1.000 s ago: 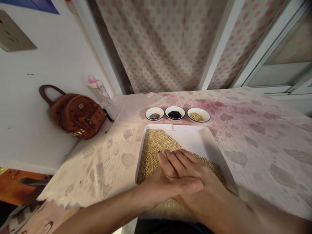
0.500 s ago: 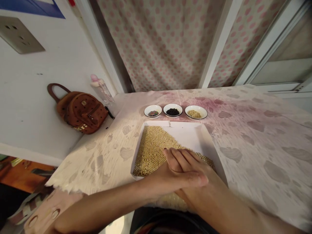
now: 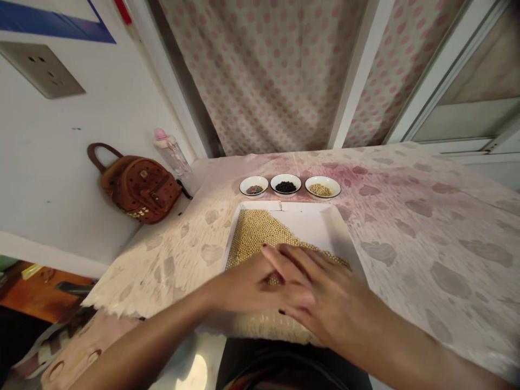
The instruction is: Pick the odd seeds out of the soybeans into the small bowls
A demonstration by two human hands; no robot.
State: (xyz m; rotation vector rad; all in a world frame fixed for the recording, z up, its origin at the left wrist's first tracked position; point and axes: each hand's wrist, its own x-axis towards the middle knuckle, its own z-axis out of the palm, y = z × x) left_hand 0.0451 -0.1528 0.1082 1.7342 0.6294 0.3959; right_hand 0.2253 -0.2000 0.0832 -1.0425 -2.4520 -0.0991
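My right hand (image 3: 325, 281) lies across my left hand (image 3: 244, 281) over the near part of a shallow white tray (image 3: 347, 238). The right fingers are stretched out and slightly apart, with the thumb below. Most of the left fingers are hidden under the right hand; the left thumb points right, and a gap with beans beneath shows beside it. I see nothing held in either hand. Small round yellow beans (image 3: 260, 230) cover the left and near side of the tray, which is bare white at its far right.
Behind the tray stand three small white bowls: one with mixed coloured bits (image 3: 254, 189), one with black pieces (image 3: 285, 187), one with pale yellow pieces (image 3: 320, 189). A brown backpack (image 3: 148, 187) and a clear bottle (image 3: 174, 154) stand at the left by the wall.
My hands have shifted: the left has moved left and the right thumb now shows beneath it. The gap between the left thumb and fingers has opened. The view has tilted slightly.
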